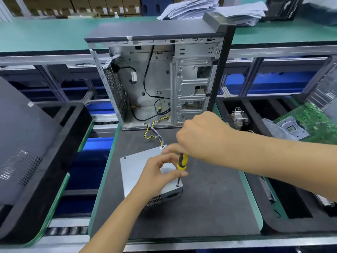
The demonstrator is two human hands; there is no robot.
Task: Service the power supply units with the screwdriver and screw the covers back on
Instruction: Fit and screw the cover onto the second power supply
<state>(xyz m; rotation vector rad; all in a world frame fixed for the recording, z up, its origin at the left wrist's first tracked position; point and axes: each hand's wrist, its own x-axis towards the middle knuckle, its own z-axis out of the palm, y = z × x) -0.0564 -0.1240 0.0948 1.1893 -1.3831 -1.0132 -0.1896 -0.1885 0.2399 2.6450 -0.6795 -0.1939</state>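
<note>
I am seeing my right hand (198,136) curling its fingers (170,148) around the top of the screwdriver (182,161), gripping the yellow and black handle from above; most of that handle is hidden inside the fist, so I cannot tell how the thumb is lying. Below the fingers the thin shaft is standing nearly upright, and its tip is meeting a screw (177,185) at the near right corner of the power supply unit (135,172). My left hand (156,178) is resting on the unit's cover just left of the shaft, with its fingers bent and the thumb (177,173) stretching out to touch the shaft under the handle. That hand is covering the middle of the cover, so I am making out only the left part, the far corner and the mesh front face.

Behind the fingers, a bundle of coloured wires (155,132) is running from the unit's far corner toward the open computer case (158,79), standing upright on the dark mat of the counter (209,207). To the right of the fingers, a black tray (255,110) is holding a heatsink (239,117), partly hidden behind my right forearm, and a green circuit board (310,119) cut off by the frame edge. To the left, a large grey panel (21,143) is leaning, also cut off.
</note>
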